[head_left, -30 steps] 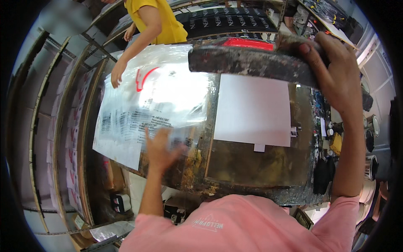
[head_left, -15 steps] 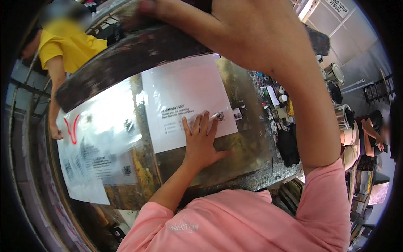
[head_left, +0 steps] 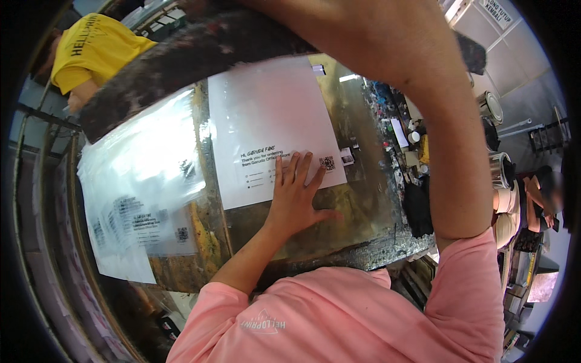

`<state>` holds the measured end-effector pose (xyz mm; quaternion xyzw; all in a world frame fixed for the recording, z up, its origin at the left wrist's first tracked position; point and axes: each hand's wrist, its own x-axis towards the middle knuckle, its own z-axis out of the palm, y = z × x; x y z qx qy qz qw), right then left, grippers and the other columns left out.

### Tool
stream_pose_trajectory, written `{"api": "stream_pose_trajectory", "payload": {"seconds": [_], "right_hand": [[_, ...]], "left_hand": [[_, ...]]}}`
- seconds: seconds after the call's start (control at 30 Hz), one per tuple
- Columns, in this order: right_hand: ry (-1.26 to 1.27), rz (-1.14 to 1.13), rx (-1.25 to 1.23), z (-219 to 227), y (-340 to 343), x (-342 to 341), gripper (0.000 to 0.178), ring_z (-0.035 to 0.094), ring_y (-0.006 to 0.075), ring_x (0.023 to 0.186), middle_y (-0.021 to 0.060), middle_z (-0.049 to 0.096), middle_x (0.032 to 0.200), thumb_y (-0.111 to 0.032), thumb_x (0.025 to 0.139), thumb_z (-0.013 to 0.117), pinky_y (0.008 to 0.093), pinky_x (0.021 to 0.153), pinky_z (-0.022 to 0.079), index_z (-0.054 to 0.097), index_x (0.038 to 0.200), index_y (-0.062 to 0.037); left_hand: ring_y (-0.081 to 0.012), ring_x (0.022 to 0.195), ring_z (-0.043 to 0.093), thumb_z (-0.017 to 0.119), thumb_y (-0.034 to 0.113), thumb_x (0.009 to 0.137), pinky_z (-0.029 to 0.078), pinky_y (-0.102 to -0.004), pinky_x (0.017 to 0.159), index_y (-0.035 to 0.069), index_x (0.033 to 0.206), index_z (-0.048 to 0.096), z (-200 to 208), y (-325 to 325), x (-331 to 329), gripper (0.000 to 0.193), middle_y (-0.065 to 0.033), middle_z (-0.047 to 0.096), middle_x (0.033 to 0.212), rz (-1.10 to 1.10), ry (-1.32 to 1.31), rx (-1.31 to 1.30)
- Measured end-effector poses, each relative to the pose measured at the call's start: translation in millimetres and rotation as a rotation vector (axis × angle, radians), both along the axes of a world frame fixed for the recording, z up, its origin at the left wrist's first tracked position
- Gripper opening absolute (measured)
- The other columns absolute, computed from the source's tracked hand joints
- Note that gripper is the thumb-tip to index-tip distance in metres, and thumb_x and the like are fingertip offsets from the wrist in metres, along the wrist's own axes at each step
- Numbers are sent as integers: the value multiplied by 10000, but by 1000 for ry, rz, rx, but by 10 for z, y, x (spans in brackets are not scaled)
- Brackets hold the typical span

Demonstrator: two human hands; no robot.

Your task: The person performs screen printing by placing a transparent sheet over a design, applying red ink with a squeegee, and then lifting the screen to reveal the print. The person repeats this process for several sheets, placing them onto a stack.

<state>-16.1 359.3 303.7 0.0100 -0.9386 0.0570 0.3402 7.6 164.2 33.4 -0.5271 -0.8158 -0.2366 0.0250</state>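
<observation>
My left hand [head_left: 296, 195] rests with spread fingers on the lower part of a white printed plastic sheet [head_left: 266, 109], which bears dark text and a square code. The sheet lies on a stained brown board [head_left: 357, 212]. My right hand [head_left: 345, 30] is at the top, over a thick dark bar [head_left: 200, 60] raised above the far side of the board. Its fingers are cut off by the upper edge, so their grip is hidden. Left of the board's divider lies a stack of shiny translucent printed sheets [head_left: 139, 181].
A person in a yellow shirt [head_left: 97, 48] is at the far left, partly behind the bar. Small bottles, a black cloth [head_left: 416, 209] and paint-spotted clutter line the board's right side. Metal cans [head_left: 499, 169] stand further right. A rack [head_left: 36, 181] runs along the left.
The other person's hand has left the stack, and the red mark there no longer shows. My left hand stays flat on the sheet. My right hand's thumb has gone out of view.
</observation>
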Motion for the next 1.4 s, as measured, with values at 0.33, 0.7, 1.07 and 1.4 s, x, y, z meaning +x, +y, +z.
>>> {"api": "stream_pose_trajectory", "payload": {"seconds": [0.33,0.7,1.07,1.4], "right_hand": [[-554,112,27,-1551,-177,634,493,593,354,1119,146,598,1087,-190,836,796,590,1010,367,523,1225,-58],[-289,62,79,-2691,-6,22,315,577,298,1061,68,584,1050,-33,856,619,614,1018,321,574,1155,-121],[-544,52,142,-2410,991,-2135,501,606,301,1197,77,649,1231,-132,807,800,630,1034,365,570,1251,-100],[-459,52,149,-1700,-272,570,261,582,297,1091,90,599,1075,-266,959,655,586,1035,352,588,1127,-77]], "left_hand": [[-230,1060,645,1078,319,560,541,-412,916,2,1480,596,371,-1453,-126,1085,-112,614,1341,581,-855,601],[-360,1207,539,1008,612,347,364,-519,1100,24,1369,695,-226,-1642,-44,1220,-126,605,1236,789,-171,-100],[-326,1058,513,965,684,417,406,-479,993,0,1547,543,-350,-1744,-25,1387,-95,659,1118,670,-164,168],[-311,1314,562,1032,457,622,442,-433,1139,-36,1584,448,-222,-1604,35,1228,-136,582,1488,673,-613,652]]}}
